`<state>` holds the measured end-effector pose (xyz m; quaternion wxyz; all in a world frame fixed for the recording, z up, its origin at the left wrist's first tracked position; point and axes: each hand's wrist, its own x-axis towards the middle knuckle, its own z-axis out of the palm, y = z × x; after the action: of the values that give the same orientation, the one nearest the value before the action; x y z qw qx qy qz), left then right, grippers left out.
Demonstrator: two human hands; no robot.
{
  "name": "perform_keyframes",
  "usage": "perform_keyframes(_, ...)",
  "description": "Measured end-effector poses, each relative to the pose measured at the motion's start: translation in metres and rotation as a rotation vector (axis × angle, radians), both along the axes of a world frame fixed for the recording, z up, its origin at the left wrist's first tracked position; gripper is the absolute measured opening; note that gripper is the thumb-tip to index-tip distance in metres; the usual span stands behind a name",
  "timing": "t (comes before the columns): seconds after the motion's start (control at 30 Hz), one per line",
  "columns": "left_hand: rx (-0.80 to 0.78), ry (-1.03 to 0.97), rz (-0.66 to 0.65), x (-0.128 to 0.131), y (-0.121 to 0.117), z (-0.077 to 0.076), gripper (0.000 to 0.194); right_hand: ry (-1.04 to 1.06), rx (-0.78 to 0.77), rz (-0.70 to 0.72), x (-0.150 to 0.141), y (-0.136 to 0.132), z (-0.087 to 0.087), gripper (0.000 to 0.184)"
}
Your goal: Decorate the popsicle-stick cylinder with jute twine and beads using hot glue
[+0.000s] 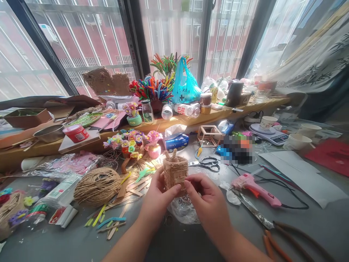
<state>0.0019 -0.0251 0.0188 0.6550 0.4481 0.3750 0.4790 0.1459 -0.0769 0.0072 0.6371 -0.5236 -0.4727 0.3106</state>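
Observation:
A small basket wrapped in jute twine [175, 171] is held up between both my hands over the grey table [313, 225]. My left hand [156, 198] grips its left side, thumb against the front. My right hand [209, 198] pinches its lower right front with thumb and fingers. Wooden stick ends poke out of the basket's top. A ball of jute twine [96, 186] lies to the left, with loose wooden and coloured sticks [120, 203] beside it. A clear plastic piece [183, 211] lies under my hands.
A pink glue gun [255, 187] with its black cord lies to the right, scissors [208, 163] behind the basket, orange-handled pliers [275, 236] at the front right. Pipe-cleaner flowers [133, 142], a tissue pack [176, 138], a scale with a cup [268, 127] and a cluttered window ledge [163, 123] stand behind.

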Motion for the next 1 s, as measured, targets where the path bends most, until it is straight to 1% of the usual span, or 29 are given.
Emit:
perform_keyframes(0.13,0.046,0.035,-0.014,0.003,-0.005,0.001,0.077,-0.046,-0.005,-0.046,-0.002,0.001,0.002,0.016)
perform_keyframes(0.3,0.087,0.054,0.002,0.006,-0.007,0.001,0.077,-0.005,-0.029,-0.023,-0.002,0.002,0.002,0.016)
perform_keyframes(0.43,0.097,0.066,0.004,0.006,-0.007,-0.001,0.077,0.016,-0.028,-0.012,-0.002,0.001,0.002,0.017)
perform_keyframes(0.53,0.07,0.052,-0.01,0.005,-0.006,-0.001,0.077,0.057,-0.014,-0.016,-0.001,0.001,0.001,0.019)
perform_keyframes(0.63,0.001,-0.007,-0.012,0.002,-0.004,0.001,0.075,0.123,0.007,-0.036,0.002,0.001,0.001,0.02)
perform_keyframes(0.77,-0.077,-0.146,-0.016,-0.002,-0.002,0.004,0.059,0.21,0.02,-0.061,0.003,0.001,0.002,0.021)
perform_keyframes(0.83,-0.098,-0.192,-0.042,-0.004,-0.002,0.005,0.053,0.224,0.018,-0.03,0.002,0.0,0.003,0.021)
perform_keyframes(0.93,-0.103,-0.247,-0.094,-0.007,-0.003,0.005,0.054,0.198,0.014,0.025,-0.001,-0.002,0.002,0.022)
perform_keyframes(1.0,-0.098,-0.271,-0.126,-0.008,-0.005,0.006,0.053,0.178,0.02,0.037,-0.003,-0.003,0.0,0.021)
